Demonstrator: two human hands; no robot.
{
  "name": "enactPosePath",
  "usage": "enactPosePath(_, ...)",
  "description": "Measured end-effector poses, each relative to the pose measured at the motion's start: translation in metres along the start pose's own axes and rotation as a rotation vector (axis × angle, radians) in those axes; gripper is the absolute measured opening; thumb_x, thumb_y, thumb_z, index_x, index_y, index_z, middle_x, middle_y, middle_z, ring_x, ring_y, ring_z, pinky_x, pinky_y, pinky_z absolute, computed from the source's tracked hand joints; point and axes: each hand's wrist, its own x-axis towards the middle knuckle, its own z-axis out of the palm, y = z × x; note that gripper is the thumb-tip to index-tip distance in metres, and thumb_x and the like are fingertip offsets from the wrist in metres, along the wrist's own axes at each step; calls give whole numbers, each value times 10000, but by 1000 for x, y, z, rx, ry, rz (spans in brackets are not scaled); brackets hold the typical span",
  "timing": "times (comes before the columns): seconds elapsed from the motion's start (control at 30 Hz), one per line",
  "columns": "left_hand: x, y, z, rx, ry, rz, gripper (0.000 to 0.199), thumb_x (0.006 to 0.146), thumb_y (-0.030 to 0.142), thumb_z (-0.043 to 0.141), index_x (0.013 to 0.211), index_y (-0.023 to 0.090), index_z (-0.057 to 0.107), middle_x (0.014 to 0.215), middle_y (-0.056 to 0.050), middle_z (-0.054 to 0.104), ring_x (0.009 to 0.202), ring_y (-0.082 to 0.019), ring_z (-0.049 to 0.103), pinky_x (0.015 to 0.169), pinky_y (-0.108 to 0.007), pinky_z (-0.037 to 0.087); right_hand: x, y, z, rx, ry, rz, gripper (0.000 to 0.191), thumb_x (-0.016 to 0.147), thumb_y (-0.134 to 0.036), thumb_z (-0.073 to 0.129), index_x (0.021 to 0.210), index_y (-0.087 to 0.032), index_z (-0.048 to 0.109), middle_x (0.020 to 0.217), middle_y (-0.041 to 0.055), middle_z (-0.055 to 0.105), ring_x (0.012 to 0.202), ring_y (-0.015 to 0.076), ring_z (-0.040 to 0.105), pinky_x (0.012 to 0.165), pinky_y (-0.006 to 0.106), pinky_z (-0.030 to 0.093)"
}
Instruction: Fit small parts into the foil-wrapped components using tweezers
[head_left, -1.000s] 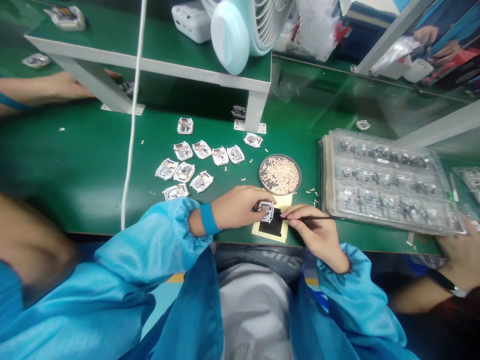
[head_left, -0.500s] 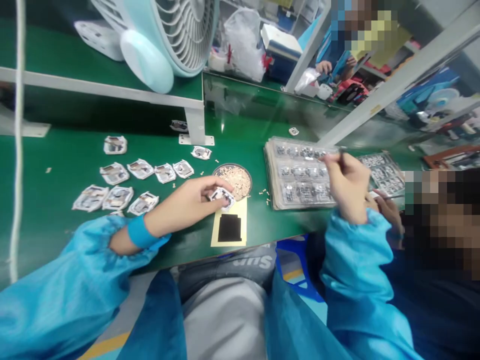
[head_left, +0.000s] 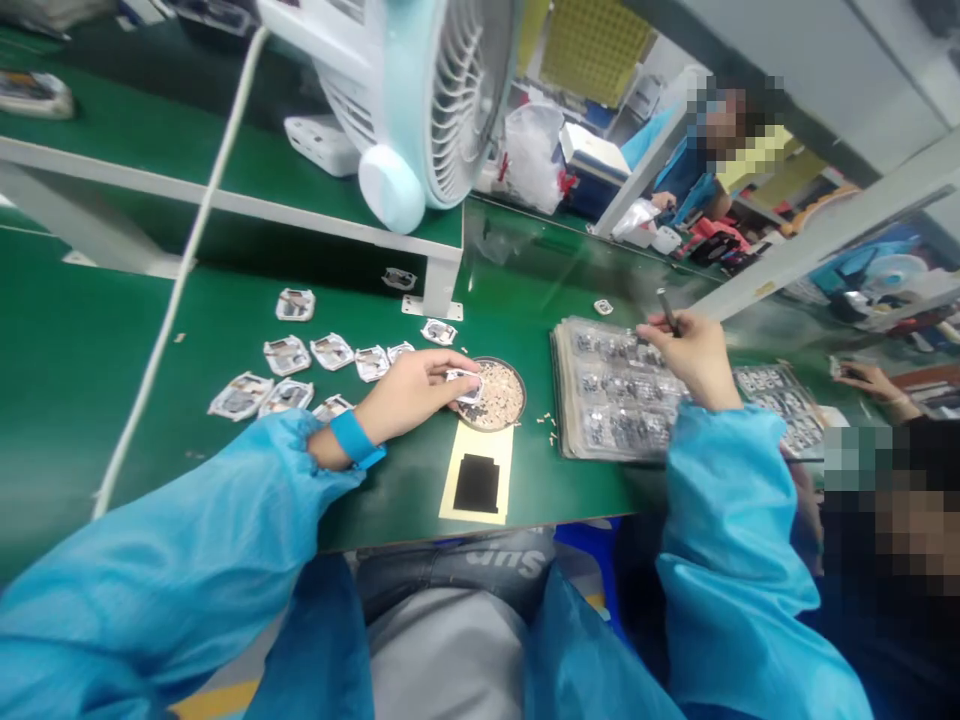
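Both hands are well apart from each other, and each is closed on something. The left hand [head_left: 412, 393], with a blue wristband [head_left: 354, 438] below it, grips a small white casing [head_left: 466, 386] between thumb and fingers, at the left edge of a round dish [head_left: 525, 400] full of tiny pale pieces [head_left: 504, 390]; whether the casing touches the dish is hard to tell. The right hand [head_left: 699, 358] is curled around a slim dark tool [head_left: 667, 310], which sticks up between the fingers. That hand is over the right part of a stack of clear plastic trays [head_left: 616, 425] with small parts in their compartments; I cannot tell whether the fingertips touch the top tray. Between the hands, nearer the person, a yellow sheet [head_left: 486, 440] bearing a black square [head_left: 476, 484] lies on the green tabletop [head_left: 589, 495], just in front of the dish. A few loose pale bits [head_left: 546, 419] are scattered between the dish and the trays. More white casings [head_left: 295, 304] lie in loose rows to the left, some partly hidden by the left arm. Behind them, a pale blue fan [head_left: 397, 110] stands on a raised shelf [head_left: 247, 180], and a white cable [head_left: 184, 270] runs down in front of it. At far right is another person's hand [head_left: 870, 382].
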Motion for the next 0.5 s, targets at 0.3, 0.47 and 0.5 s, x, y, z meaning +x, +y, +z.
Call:
enactPosePath(0.3,2,3,-2,-127,159,3,269,803,401,785,874,144,746,809,-57,724,676,-135,633,567,-224,512,-101,-124,76,792,-377,-165,275,752,-425,865,902,-221,757,866,25,726,740,153,643,647,288,523)
enactPosePath(0.47,4,8,-10,-235,223,-94,331,884,424,652,1014,150,785,875,-73,731,630,-119,609,449,-200,332,-121,-130,122,956,-486,-28,289,770,-438,851,904,-220,717,844,4,712,709,133,628,633,262,510)
enactPosePath(0.5,3,9,-11,-258,223,-75,337,878,408,642,1043,152,785,924,-80,737,657,-126,617,452,-205,329,-124,-129,128,967,-484,5,291,758,-431,861,889,-217,713,831,0,712,707,132,630,645,260,513)
